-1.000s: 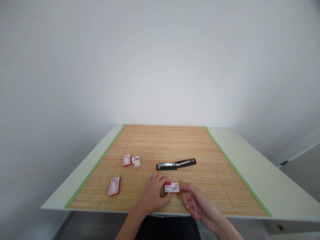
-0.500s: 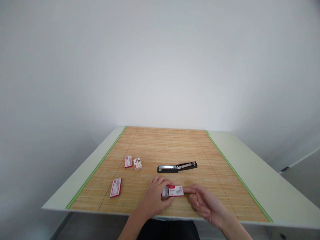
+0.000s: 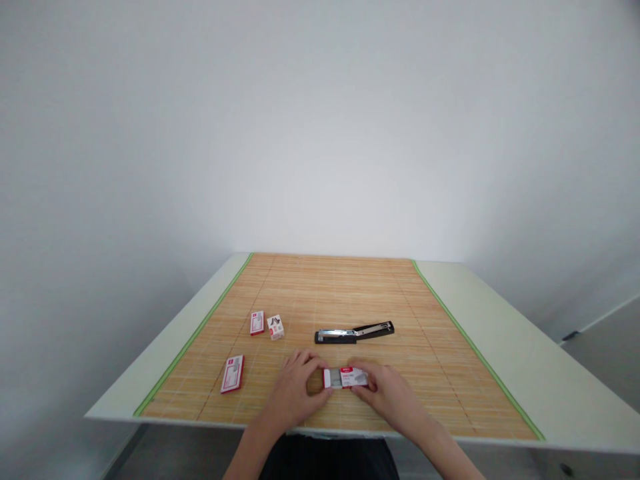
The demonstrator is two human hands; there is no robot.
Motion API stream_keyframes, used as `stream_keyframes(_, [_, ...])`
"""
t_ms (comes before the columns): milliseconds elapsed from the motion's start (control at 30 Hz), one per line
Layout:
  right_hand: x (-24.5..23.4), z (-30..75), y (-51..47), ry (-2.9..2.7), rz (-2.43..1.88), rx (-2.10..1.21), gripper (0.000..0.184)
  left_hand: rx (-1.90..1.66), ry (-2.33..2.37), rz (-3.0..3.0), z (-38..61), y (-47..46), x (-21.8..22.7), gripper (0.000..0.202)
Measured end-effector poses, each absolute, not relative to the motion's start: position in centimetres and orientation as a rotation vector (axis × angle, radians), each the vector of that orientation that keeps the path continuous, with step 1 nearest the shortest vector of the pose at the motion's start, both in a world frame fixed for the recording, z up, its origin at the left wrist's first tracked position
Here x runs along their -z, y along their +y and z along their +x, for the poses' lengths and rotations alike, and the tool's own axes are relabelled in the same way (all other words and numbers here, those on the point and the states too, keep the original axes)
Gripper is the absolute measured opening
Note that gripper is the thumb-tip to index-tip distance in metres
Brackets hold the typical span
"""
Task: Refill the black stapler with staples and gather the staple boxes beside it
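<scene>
Both of my hands hold a small red and white staple box point(image 3: 346, 377) just above the bamboo mat point(image 3: 330, 293) near the table's front edge. My left hand point(image 3: 296, 391) pinches its left end, where a white inner tray sticks out a little. My right hand point(image 3: 387, 395) grips the right end with curled fingers. A black stapler point(image 3: 354, 331), lying opened out flat, rests on the mat just behind the box.
Two more red and white staple boxes point(image 3: 232, 373) point(image 3: 257, 323) and a small white box point(image 3: 275, 327) lie on the mat's left part. The mat has green edges and covers a pale table point(image 3: 520, 360). A white wall stands behind.
The inner tray has slid out at the box's left end. My right hand moved in from the right tip and now closes over the box's right end.
</scene>
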State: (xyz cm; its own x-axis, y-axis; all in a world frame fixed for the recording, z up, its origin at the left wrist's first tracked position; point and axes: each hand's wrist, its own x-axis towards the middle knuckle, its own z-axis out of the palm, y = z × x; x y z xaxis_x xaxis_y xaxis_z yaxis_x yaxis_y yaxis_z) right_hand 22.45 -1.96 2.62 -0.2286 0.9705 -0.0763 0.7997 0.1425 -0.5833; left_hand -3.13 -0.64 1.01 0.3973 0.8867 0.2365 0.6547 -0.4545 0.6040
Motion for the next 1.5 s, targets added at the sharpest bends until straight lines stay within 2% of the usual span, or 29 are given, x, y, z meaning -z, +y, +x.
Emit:
stream_keyframes(167, [-3.4,24.2,-1.8,-2.123,-1.719,-0.709,0.045,-0.769,1.346,2.238,-3.1,-0.7,-0.9,0.032])
stream_keyframes(367, [-5.6,20.1,-0.6,-2.330,-1.598,-0.629,0.020,-0.784,1.331,2.251,-3.0,-0.7,-0.7,0.033])
stream_keyframes(567, [-5.8,17.1,1.4,-2.531,-1.518,-0.575,0.014,-0.800,1.331,2.247,-3.1,-0.7,-0.5,0.030])
stream_keyframes(733, [-6.1,18.5,1.9,-2.519,-1.482,-0.613,0.013,-0.804,1.328,2.228,-3.2,-0.7,-0.7,0.033])
stream_keyframes(933, [-4.2,22.9,1.2,-2.215,-1.478,-0.878,0.020,-0.783,1.333,2.215,-3.1,-0.6,-0.6,0.033])
stream_keyframes(1200, [-1.9,26.6,-0.9,-2.092,-1.537,-0.784,0.030,-0.766,1.306,2.170,-3.6,-0.6,-0.8,0.043])
stream_keyframes(1367, [-2.3,27.4,-1.4,-2.144,-1.565,-0.762,0.060,-0.720,1.296,2.142,-4.4,-0.5,-0.7,0.041])
stream_keyframes(1433, [-3.0,26.6,-1.5,-2.156,-1.533,-0.691,0.057,-0.707,1.293,2.155,-4.4,-0.5,-0.8,0.038])
stream_keyframes(1500, [-3.8,25.2,-1.4,-2.173,-1.498,-0.636,0.046,-0.707,1.288,2.165,-4.4,-0.5,-1.0,0.037])
